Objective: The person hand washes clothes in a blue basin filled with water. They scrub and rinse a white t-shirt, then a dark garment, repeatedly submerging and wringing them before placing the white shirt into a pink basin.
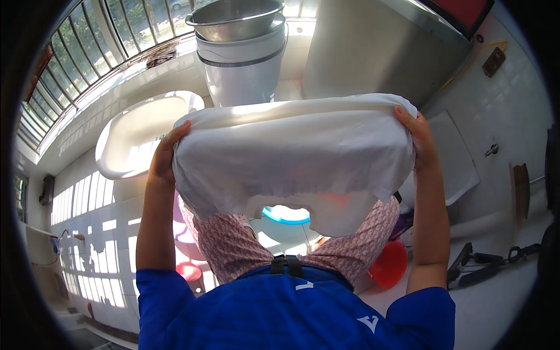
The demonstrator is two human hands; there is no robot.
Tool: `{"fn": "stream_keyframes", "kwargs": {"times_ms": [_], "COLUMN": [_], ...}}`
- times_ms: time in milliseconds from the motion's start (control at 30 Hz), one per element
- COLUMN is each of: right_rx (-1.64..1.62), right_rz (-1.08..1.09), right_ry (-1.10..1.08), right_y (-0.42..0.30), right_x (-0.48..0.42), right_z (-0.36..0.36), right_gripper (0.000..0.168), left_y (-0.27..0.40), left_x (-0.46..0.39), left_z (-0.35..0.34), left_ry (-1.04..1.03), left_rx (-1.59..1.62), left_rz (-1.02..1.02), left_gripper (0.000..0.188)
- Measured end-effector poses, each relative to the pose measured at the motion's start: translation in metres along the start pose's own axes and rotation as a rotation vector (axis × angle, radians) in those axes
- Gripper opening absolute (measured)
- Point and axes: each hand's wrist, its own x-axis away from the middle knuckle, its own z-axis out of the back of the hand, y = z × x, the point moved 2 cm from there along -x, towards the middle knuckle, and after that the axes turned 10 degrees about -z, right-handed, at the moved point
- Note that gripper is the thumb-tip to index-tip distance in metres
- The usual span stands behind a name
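Observation:
A white cloth (288, 153) is stretched out in front of me, draped over my knees and folded along its far edge. My left hand (168, 148) grips its left end, thumb on top. At the right end my right hand (418, 131) holds it the same way, thumb over the upper side. The fingers of both hands are mostly hidden behind the fabric. Under its hanging lower edge shows part of a blue-rimmed basin (286, 215) on the floor between my legs. Whether the cloth is a garment I cannot tell.
A white plastic tub (144, 131) lies beyond my left hand. White buckets (243, 74) topped by a metal basin (238, 19) stand ahead. A large pale cabinet-like box (372, 48) is ahead right. Red basin (389, 264) sits by my right thigh; a handsaw (520, 190) hangs at right.

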Motion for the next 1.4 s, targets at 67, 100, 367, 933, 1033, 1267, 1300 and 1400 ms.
{"fn": "stream_keyframes", "kwargs": {"times_ms": [67, 100, 367, 933, 1033, 1267, 1300, 1400], "right_rx": [0.014, 0.030, 0.425, 0.881, 0.796, 0.748, 0.774, 0.826], "right_rz": [0.023, 0.044, 0.230, 0.212, 0.129, -0.108, -0.107, -0.115], "right_ry": [0.017, 0.041, -0.257, -0.520, -0.457, -0.416, -0.422, -0.433], "right_y": [-0.003, -0.005, -0.024, 0.086, 0.107, 0.157, 0.161, 0.168], "right_x": [-0.002, -0.004, -0.031, 0.028, 0.027, 0.026, 0.026, 0.025], "right_z": [-0.001, -0.001, -0.111, -0.140, -0.121, -0.111, -0.113, -0.116], "right_gripper": [0.037, 0.038, 0.066, 0.044, 0.044, 0.041, 0.040, 0.040], "left_y": [-0.002, -0.001, -0.025, 0.055, 0.054, -0.031, -0.041, -0.076], "left_x": [-0.006, -0.007, -0.014, 0.033, 0.075, 0.120, 0.117, 0.103], "left_z": [0.009, 0.009, -0.073, 0.120, 0.174, 0.268, 0.265, 0.281], "left_ry": [-0.055, -0.080, -0.359, 0.475, 0.581, 0.758, 0.760, 0.740], "left_rx": [0.010, 0.012, -0.433, 0.217, 0.240, 0.242, 0.259, 0.320], "left_rz": [-0.013, -0.017, -0.390, -0.894, -0.885, -0.811, -0.789, -0.639], "left_gripper": [0.048, 0.048, 0.082, 0.064, 0.065, 0.073, 0.070, 0.062]}}
